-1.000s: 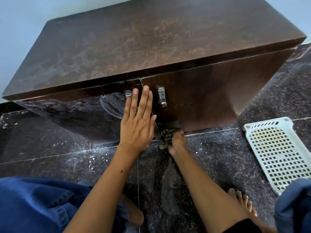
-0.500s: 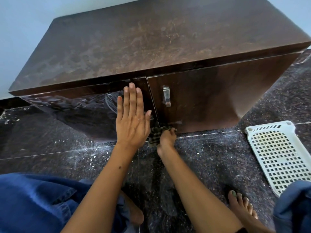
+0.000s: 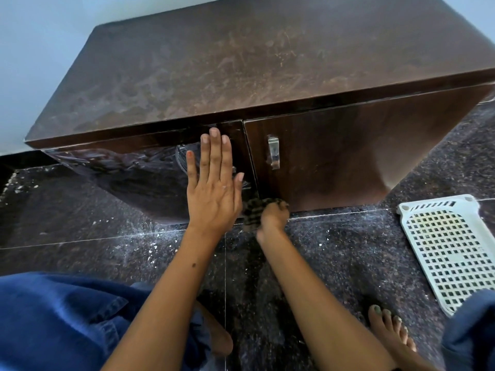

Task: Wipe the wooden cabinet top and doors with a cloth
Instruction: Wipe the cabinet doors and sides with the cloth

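a: containers?
b: white perforated tray (image 3: 452, 253) on the dark speckled floor (image 3: 348, 250), right of the cabinet (image 3: 267, 62); holds nothing visible. both cabinet doors closed, contents unseen.

a: hands?
b: left hand (image 3: 214, 191) flat on the left door (image 3: 150, 178), fingers straight and together, pointing up. right hand (image 3: 273, 218) curled around a dark checked cloth (image 3: 254, 210), low at the seam between the doors, near the floor.

a: around them?
b: metal handle (image 3: 273, 152) on the right door (image 3: 334, 156), above the cloth. top dusty, smeared. bare foot (image 3: 388, 328) and blue denim (image 3: 59, 322) nearest the camera; the left hand hides part of the left door.
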{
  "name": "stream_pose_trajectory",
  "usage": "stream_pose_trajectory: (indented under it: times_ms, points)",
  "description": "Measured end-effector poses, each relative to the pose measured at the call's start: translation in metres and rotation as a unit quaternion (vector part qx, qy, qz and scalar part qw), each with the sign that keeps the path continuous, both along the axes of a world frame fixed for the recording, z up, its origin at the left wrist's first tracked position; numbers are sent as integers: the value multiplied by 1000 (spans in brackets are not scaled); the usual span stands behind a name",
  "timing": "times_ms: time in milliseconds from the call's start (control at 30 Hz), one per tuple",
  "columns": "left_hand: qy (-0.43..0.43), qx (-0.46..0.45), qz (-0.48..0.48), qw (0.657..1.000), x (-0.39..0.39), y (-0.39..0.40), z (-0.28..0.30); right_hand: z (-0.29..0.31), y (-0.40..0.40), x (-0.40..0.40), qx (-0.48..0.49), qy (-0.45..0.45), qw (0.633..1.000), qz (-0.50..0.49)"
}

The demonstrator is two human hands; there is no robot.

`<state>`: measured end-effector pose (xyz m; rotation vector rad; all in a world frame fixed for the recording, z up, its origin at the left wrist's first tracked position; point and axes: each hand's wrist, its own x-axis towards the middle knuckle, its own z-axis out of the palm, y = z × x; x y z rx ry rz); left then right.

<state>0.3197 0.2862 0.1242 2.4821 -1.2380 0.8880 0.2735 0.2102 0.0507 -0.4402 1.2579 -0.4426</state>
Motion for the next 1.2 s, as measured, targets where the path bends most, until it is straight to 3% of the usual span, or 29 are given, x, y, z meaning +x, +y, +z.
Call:
stream_pose_trajectory:
  times_ms: [133,233,400,600,833,1033,1200]
  points:
    - [6,5,-6,1000,-1,1,1,5,-18,4,-69,34,995,-60]
    - [11,1,-1,1000,-1,-1,0,11,10,16,-109,46,993,-8]
    - [19,25,2,1000,1,2,-1,2,18,11,55,-53,996,55]
    - [28,23,-6,999,1,3,-3,-17,-18,0,3,-4,1000,-30]
    - [38,10,-8,999,2,1,-4,-29,5,5,42,-13,990,134]
    - [34,18,0,999,0,1,-3,-50,-42,-11,29,22,998,61]
    - [32,12,2,999,-1,0,-2,-49,-15,-11,72,-18,987,141]
